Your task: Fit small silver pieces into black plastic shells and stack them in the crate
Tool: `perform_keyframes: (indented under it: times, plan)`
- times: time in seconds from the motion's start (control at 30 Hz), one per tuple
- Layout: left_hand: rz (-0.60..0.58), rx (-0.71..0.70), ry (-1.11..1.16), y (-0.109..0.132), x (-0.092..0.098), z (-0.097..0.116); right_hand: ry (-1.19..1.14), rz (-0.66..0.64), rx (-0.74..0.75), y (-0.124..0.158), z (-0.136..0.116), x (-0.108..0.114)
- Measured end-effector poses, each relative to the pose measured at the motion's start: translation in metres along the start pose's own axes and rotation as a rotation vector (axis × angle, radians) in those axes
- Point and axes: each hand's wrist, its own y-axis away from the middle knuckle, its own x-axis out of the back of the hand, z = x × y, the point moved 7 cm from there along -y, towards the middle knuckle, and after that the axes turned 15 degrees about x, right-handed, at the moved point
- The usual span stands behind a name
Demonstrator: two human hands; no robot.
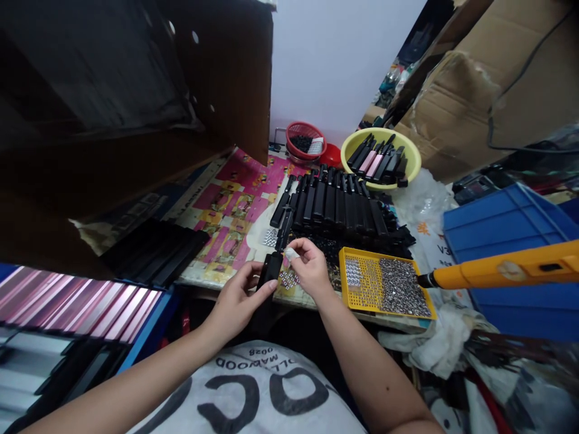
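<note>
My left hand point(237, 295) is closed around a black oblong plastic part point(270, 269), holding it upright at the table's near edge. My right hand point(308, 265) pinches a small pale piece point(291, 254) at the top of that part. Small silver bits point(288, 279) lie on the table just under my hands. Behind them a row of the same black parts point(337, 205) lies side by side.
A yellow tray point(348, 296) of tiny silver screws sits right of my hands, an orange electric screwdriver point(502, 270) hanging over it. A yellow-green bowl point(412, 158) of black and pink parts and a red basket point(305, 128) stand at the back. Blue crates point(511, 226) right, pink strips point(67, 301) left.
</note>
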Motion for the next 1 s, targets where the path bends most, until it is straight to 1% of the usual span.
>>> perform_keyframes:
  times: [0.2,0.3,0.4,0.47,0.5,0.57,0.6,0.67,0.7,0.73,0.77,0.8,0.83,0.87,0.9,0.93,0.97,1.0]
  plan:
    - [0.113,-0.095,-0.169,0.005,0.003,0.009,0.131,0.035,0.073,0.006,-0.013,0.006]
    - [0.114,-0.111,-0.180,0.006,0.004,0.010,0.101,0.065,0.061,0.007,-0.010,0.007]
    - [0.032,-0.102,-0.149,0.006,0.000,0.008,-0.107,0.130,-0.020,0.010,-0.001,0.006]
    - [-0.006,-0.109,-0.168,0.006,-0.002,0.008,-0.293,0.099,-0.117,0.014,0.005,-0.003]
    - [-0.003,-0.115,-0.190,0.006,-0.001,0.009,-0.375,0.065,-0.162,0.017,0.007,-0.009]
    - [-0.015,-0.095,-0.183,0.006,0.000,0.009,-0.494,0.021,-0.212,0.022,0.009,-0.019]
    - [-0.069,-0.040,-0.126,0.005,-0.001,0.006,-0.531,0.023,-0.214,0.024,0.009,-0.020]
    - [-0.280,0.152,0.079,0.005,-0.008,-0.005,-0.557,0.043,-0.205,0.024,0.010,-0.013]
    - [-0.392,0.252,0.183,0.008,-0.012,-0.010,-0.549,0.034,-0.207,0.022,0.011,-0.006]
    - [-0.477,0.329,0.247,0.011,-0.014,-0.014,-0.529,0.013,-0.211,0.018,0.011,0.003]
    - [-0.512,0.363,0.251,0.014,-0.012,-0.016,-0.497,-0.006,-0.209,0.012,0.010,0.014]
    - [-0.500,0.344,0.189,0.016,-0.008,-0.016,-0.456,-0.012,-0.195,0.005,0.008,0.027]
    - [-0.451,0.274,0.075,0.017,-0.002,-0.014,-0.409,-0.004,-0.170,-0.003,0.006,0.040]
    - [-0.386,0.170,-0.071,0.018,0.004,-0.010,-0.364,0.008,-0.137,-0.012,0.003,0.052]
    - [-0.322,0.048,-0.224,0.020,0.007,-0.003,-0.327,0.007,-0.105,-0.019,0.000,0.059]
    - [-0.262,-0.079,-0.355,0.023,0.008,0.004,-0.302,-0.017,-0.083,-0.024,-0.001,0.060]
    - [-0.217,-0.189,-0.452,0.026,0.006,0.010,-0.293,-0.069,-0.077,-0.027,-0.002,0.055]
    - [-0.189,-0.263,-0.516,0.030,0.003,0.015,-0.299,-0.131,-0.083,-0.028,0.000,0.046]
